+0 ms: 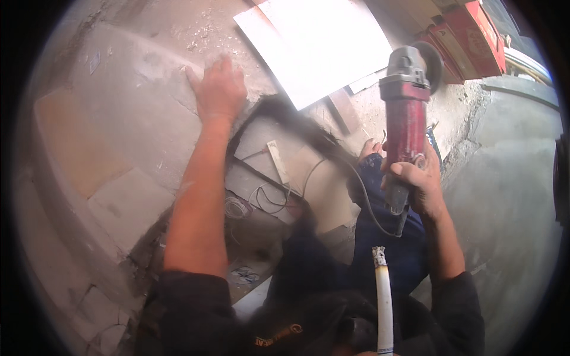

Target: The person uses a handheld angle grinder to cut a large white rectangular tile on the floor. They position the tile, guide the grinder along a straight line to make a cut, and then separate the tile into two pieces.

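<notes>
A lit cigarette (384,302) juts out closest of all, ash clinging to its far tip, just above the wearer's dark shirt (196,299). Over on the left, a beige board (77,139) lies on the dusty grey slab (142,127). The left hand (221,89) is palm down by the slab's far edge, thumb spread wide and fingers a little apart, with nothing in its grasp that I can see. Nearer, right of that forearm, there's a coil of pale wire (236,207), and beside it a white power strip (277,162) lies among loose leads. Farther off, a bright white sheet (314,44) lies at a slant, right of the left hand and well apart from it. Bare toes (370,148) show at the end of a dark blue trouser leg (389,255). Right of centre is the red grinder (406,121), held up over that leg, its metal head and disc (431,64) at the far end and its cord (369,204) trailing from the near end. The right hand (423,178) has its fingers closed round the body, thumb across the near part. Red boxes (472,44) stand at far right, beyond the disc.
</notes>
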`<action>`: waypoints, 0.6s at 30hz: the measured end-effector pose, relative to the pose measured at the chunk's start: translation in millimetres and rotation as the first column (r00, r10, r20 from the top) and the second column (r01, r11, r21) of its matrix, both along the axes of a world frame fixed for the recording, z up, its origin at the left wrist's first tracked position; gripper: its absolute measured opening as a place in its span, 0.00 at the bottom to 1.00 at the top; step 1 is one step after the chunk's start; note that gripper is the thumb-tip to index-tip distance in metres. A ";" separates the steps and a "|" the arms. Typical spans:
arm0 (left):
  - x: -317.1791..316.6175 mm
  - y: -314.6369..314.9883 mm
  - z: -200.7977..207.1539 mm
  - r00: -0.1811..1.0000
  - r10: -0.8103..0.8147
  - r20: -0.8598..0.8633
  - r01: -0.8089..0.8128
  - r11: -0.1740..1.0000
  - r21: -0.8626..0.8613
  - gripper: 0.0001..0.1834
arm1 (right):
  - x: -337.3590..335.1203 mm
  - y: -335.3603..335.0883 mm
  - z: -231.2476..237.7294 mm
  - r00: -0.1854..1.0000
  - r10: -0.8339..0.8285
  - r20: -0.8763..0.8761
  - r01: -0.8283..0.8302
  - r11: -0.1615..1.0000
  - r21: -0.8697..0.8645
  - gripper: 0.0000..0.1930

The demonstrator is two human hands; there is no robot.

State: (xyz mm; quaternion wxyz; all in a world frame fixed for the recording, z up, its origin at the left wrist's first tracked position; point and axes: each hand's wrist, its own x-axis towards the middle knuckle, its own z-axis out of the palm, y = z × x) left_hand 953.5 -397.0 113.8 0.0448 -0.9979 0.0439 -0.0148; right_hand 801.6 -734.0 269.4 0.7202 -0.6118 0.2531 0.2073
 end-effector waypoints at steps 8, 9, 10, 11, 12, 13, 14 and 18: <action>-2.5 -8.5 11.3 0.998 0.010 -0.069 -0.011 1.000 -0.012 0.28 | -6.5 34.5 16.5 0.972 -0.202 0.123 0.215 0.972 -0.099 0.34; -2.7 -8.7 14.2 0.996 0.018 -0.093 -0.019 1.000 -0.011 0.28 | -4.9 36.2 17.7 0.969 -0.211 0.127 0.225 0.969 -0.103 0.34; -2.5 -9.4 14.4 0.995 0.014 -0.098 -0.015 1.000 -0.012 0.28 | -3.3 37.5 20.5 0.967 -0.219 0.132 0.234 0.966 -0.107 0.34; -2.4 -10.5 13.5 0.995 0.011 -0.103 -0.013 1.000 -0.014 0.28 | -2.5 38.5 21.7 0.964 -0.226 0.136 0.242 0.964 -0.114 0.34; -2.0 -10.0 15.3 0.995 0.016 -0.103 -0.017 1.000 -0.011 0.28 | -1.1 38.8 21.6 0.963 -0.228 0.144 0.242 0.967 -0.084 0.33; -1.9 -9.7 15.7 0.994 0.017 -0.106 -0.018 1.000 -0.013 0.28 | 0.1 38.5 21.5 0.962 -0.229 0.151 0.240 0.969 -0.057 0.33; -2.2 -9.5 15.0 0.994 0.018 -0.110 -0.020 1.000 -0.016 0.28 | 1.7 37.9 21.3 0.960 -0.229 0.159 0.237 0.971 -0.031 0.33; 0.2 -10.8 20.2 0.988 0.043 -0.148 -0.047 0.999 -0.026 0.27 | 8.7 38.5 14.7 0.977 -0.190 0.097 0.192 0.981 -0.004 0.34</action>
